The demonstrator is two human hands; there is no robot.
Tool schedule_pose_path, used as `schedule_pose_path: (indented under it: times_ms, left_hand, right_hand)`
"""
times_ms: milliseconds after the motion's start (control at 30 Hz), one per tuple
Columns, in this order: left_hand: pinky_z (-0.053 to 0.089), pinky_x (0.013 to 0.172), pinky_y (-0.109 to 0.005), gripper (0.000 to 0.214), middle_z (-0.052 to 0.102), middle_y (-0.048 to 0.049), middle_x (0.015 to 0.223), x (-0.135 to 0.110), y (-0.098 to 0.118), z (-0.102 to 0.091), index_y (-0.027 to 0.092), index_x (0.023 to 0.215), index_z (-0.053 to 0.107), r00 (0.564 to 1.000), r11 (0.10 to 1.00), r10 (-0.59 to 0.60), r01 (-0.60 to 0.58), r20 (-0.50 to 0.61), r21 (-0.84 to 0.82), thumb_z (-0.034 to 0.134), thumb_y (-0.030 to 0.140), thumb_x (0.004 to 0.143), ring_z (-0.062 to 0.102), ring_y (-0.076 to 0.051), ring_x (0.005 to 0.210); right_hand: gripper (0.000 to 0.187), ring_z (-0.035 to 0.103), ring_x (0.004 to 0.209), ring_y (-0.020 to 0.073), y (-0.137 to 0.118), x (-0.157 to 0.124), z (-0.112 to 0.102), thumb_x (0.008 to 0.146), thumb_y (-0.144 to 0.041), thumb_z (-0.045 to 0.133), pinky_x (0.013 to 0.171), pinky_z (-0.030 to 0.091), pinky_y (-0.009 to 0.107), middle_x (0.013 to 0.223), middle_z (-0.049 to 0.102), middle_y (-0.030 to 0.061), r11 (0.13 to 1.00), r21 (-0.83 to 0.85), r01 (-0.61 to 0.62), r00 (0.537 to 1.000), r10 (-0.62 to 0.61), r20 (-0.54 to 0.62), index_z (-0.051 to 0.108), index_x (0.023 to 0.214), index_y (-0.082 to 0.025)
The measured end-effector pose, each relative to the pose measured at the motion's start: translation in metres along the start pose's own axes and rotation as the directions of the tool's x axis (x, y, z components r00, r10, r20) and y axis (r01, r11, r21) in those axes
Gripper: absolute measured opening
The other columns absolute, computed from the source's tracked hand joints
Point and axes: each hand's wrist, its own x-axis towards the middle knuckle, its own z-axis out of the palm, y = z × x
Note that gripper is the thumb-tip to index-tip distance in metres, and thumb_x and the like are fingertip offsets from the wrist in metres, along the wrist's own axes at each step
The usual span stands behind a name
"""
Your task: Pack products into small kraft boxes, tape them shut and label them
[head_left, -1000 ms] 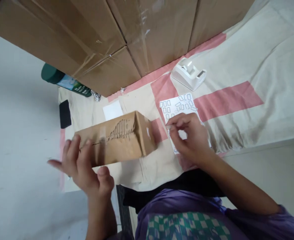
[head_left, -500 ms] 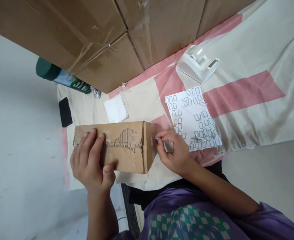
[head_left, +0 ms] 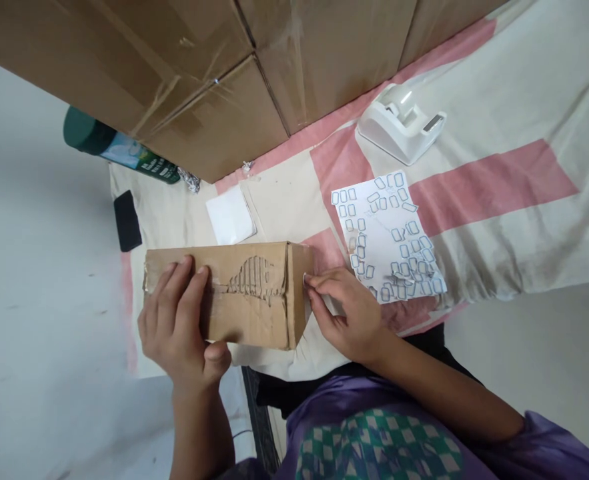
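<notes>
A small brown cardboard box (head_left: 254,320) lies lengthwise in front of me, its upper face torn to bare ridges near the right end. My left hand (head_left: 179,320) holds the box's left half, fingers over the upper face and thumb at the near edge. At the box's right end, my right hand (head_left: 344,310) pinches a small white paper piece (head_left: 305,280) against or very close to the end face; actual contact is hard to see. Just beyond the right hand is a white sheet (head_left: 374,233) covered with several small blue-outlined rectangles, some curled or torn.
A white tape dispenser (head_left: 399,127) stands at the back right. Large taped cartons (head_left: 324,60) wall off the back. At left are a green-capped canister (head_left: 124,150), a black flat object (head_left: 127,221) and a folded white paper (head_left: 231,215). A pink-and-cream cloth (head_left: 489,193) covers the surface.
My right hand has shifted slightly, its fingertips drawing closer to the box's end face with the paper piece. The left hand keeps its hold; the view has moved a little.
</notes>
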Motion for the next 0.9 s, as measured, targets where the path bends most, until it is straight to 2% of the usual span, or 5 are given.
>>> schedule_pose_path:
  times_ms: [167,500,733,833,900]
  left_hand:
    - [0.042,0.111,-0.063,0.08,0.055,-0.0069,0.153,-0.001,-0.002,-0.003,0.028,0.149,0.054,0.999,0.999,0.028,-0.029,0.024,0.022,0.017,0.075,0.096,0.051,-0.039,0.141]
    - [0.041,0.107,-0.062,0.088,0.056,-0.0087,0.152,-0.001,-0.002,-0.004,0.026,0.148,0.055,0.997,0.999,0.051,-0.052,0.061,0.014,0.014,0.08,0.094,0.051,-0.041,0.141]
    - [0.041,0.108,-0.058,0.084,0.056,-0.0055,0.152,-0.004,-0.005,-0.003,0.028,0.149,0.055,0.997,0.998,0.069,-0.068,0.03,-0.017,0.014,0.078,0.095,0.051,-0.039,0.141]
    - [0.04,0.108,-0.057,0.083,0.056,-0.0076,0.152,-0.004,-0.007,-0.001,0.027,0.148,0.055,0.997,0.997,0.076,-0.075,0.022,-0.032,0.016,0.077,0.095,0.05,-0.039,0.142]
    - [0.039,0.109,-0.055,0.084,0.058,-0.0102,0.15,-0.003,-0.008,0.0,0.024,0.146,0.057,0.997,0.996,0.072,-0.071,0.001,-0.046,0.017,0.078,0.095,0.051,-0.04,0.141]
  right_hand:
    - [0.034,0.071,0.085,0.0235,0.003,0.001,0.002,0.089,-0.003,0.059,0.075,0.055,0.045,0.093,0.072,0.0045,0.99,-0.109,0.084,0.996,-0.085,-0.01,0.052,0.109,-0.029]
    - [0.033,0.064,0.082,0.0243,0.003,-0.002,0.009,0.086,-0.002,0.06,0.078,0.05,0.045,0.09,0.067,0.0042,0.993,-0.11,0.039,0.999,-0.041,-0.011,0.051,0.105,-0.028]
    - [0.029,0.068,0.102,0.0268,0.004,0.018,-0.035,0.098,-0.018,0.052,0.088,0.055,0.049,0.113,0.068,0.0103,0.983,0.093,-0.16,0.977,0.171,-0.125,0.056,0.124,-0.027]
    - [0.062,0.055,0.131,0.0361,-0.001,0.034,-0.046,0.09,-0.038,0.069,0.104,0.049,0.059,0.143,0.054,0.0163,0.993,0.117,0.007,0.997,-0.017,0.08,0.044,0.145,-0.027]
    - [0.091,0.035,0.149,0.0408,-0.005,0.046,-0.039,0.081,-0.048,0.08,0.115,0.038,0.064,0.159,0.036,0.0179,0.988,0.096,0.125,0.933,-0.15,0.327,0.03,0.155,-0.028]
